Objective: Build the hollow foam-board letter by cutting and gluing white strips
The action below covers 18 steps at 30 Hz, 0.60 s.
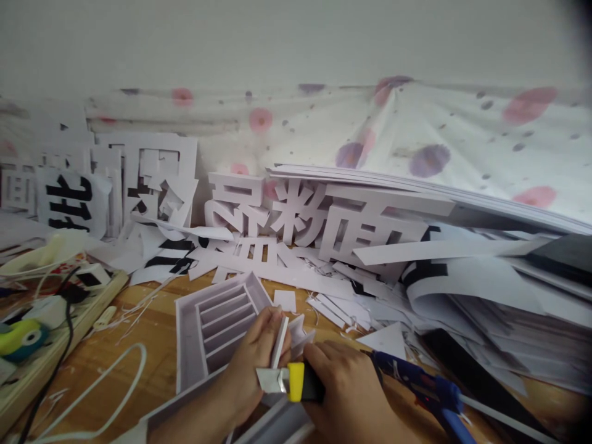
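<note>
My left hand pinches a short white foam-board strip, held upright above the bench. In my right hand is a black and yellow utility knife, its blade out and pointing left. The blade lies across the strip's lower end, close to my left fingers; whether it has cut in is unclear. Beneath and behind my left hand rests a white foam-board letter with several raised slats inside. A folded white piece shows between the hands, partly covered.
Right of my right hand lies a blue glue gun, beside a black strip. White foam characters and offcuts line the back. Paper sheets pile at right. A wooden-edged tray and white cable are at left.
</note>
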Each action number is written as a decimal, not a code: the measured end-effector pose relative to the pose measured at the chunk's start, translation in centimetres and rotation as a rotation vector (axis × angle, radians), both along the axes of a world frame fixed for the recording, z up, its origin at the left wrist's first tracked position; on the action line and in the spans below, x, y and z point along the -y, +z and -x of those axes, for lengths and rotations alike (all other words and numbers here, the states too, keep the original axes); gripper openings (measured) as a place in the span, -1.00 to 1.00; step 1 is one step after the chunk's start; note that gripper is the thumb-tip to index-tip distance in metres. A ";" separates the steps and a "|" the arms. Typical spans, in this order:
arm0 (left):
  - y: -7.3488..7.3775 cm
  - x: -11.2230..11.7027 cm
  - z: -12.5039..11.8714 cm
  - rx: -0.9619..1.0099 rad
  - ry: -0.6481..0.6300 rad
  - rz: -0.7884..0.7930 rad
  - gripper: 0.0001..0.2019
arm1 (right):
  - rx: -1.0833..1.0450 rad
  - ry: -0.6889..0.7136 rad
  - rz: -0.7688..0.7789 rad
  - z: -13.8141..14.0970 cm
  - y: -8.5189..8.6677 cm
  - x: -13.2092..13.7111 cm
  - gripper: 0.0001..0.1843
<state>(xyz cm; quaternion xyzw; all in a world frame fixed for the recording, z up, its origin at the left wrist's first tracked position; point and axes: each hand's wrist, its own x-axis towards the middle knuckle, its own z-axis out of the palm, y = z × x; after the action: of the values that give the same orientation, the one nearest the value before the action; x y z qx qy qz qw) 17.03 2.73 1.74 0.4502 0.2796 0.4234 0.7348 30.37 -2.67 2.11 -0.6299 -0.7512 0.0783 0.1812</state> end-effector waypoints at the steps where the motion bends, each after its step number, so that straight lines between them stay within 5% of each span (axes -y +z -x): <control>1: -0.1 0.0 0.0 -0.002 0.003 0.001 -0.67 | 0.000 0.000 0.005 0.0 0.1 0.0 -0.75; 18: 0.6 0.3 0.1 -0.073 0.020 0.062 -0.63 | 0.027 -0.042 -0.022 0.0 0.1 -0.3 -0.78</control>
<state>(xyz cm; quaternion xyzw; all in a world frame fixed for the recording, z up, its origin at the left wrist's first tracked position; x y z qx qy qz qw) 16.95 2.44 2.34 0.4397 0.3236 0.4051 0.7333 30.35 -2.40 2.19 -0.6444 -0.7411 0.0576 0.1797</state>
